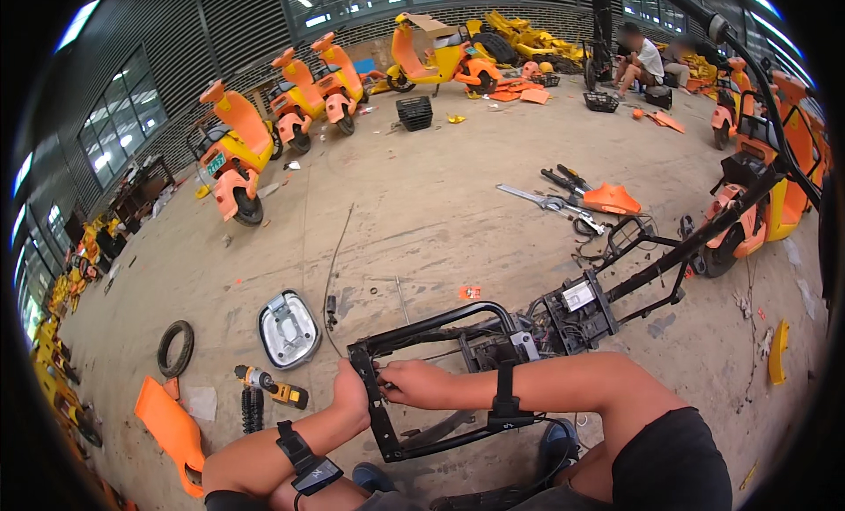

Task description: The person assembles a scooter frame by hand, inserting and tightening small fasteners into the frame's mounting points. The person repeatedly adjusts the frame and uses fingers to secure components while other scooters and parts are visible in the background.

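Hands [352,397] [414,383] gripping black scooter frame [458,322] rear bar, drill [268,385] left

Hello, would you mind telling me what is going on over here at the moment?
A person sitting on the concrete floor has both hands on the rear corner of a stripped black scooter frame. The left hand grips the frame's end bar, and the right hand works at the same spot. A cordless drill, a tyre and an orange panel lie to the left.
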{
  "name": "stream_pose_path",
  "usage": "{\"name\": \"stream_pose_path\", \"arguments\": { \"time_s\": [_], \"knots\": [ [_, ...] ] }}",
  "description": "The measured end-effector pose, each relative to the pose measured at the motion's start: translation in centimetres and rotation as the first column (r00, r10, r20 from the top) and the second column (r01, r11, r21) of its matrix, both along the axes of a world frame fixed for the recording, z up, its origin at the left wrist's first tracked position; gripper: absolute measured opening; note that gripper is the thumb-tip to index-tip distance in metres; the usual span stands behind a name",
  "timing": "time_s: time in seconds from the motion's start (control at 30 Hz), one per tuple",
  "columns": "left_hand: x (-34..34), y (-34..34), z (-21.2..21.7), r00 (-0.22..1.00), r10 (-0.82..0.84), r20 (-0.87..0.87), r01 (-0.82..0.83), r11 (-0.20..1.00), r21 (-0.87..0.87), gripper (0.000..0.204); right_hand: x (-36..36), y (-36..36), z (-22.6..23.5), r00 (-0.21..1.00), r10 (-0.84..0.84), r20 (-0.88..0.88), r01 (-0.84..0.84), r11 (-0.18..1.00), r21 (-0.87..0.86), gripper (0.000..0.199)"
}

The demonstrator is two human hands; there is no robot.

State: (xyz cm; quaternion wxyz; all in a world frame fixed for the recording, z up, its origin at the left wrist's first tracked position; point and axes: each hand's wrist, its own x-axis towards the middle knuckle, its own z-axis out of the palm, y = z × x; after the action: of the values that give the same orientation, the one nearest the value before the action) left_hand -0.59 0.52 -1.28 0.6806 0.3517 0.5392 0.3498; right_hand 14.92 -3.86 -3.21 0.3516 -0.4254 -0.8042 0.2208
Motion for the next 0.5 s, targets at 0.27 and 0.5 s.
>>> {"name": "stream_pose_path", "arguments": {
  "time_s": [0.27,0.5],
  "knots": [
    [0.3,0.5,-0.9,1.000,-0.012,-0.012,0.012,1.000,0.001,0.056,0.5,0.2,0.3,0.999,0.022,0.046,-0.021,1.000,-0.016,0.029],
    [-0.3,0.4,-0.4,0.999,0.021,0.042,-0.020,1.000,-0.015,0.049,-0.1,0.4,0.0,0.980,0.059,0.189,-0.097,0.975,0.202,0.027]
  ]
}}
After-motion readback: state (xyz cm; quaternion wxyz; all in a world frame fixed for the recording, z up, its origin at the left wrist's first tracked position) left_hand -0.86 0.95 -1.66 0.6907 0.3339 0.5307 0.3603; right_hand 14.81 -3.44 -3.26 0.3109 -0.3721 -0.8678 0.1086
